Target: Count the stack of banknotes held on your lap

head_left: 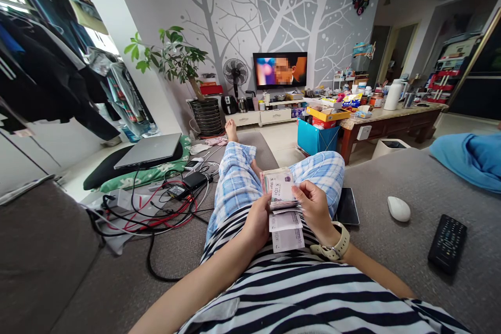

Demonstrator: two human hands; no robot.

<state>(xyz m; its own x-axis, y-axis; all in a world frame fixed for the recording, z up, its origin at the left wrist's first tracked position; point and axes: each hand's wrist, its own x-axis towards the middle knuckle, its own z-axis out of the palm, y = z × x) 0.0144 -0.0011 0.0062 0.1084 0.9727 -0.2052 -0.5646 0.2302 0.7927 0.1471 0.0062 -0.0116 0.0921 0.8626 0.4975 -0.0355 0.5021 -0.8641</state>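
Observation:
A stack of banknotes [278,188] is held upright above my lap, between my two hands. My left hand [257,222] is closed on the stack's lower left side. The fingers of my right hand [314,207], which has a pale watch [337,245] on the wrist, pinch the stack's right edge. Below the stack, two loose pale purple notes [287,239] lie overlapping on my striped shirt, with part of another just under the stack. The fingers of my left hand behind the stack are hidden.
Tangled cables [156,209] and a laptop [151,150] lie on the left. On the sofa at the right are a tablet [347,206], a white mouse [399,209], a black remote [447,243] and blue cloth [469,159]. A cluttered table [352,124] stands ahead.

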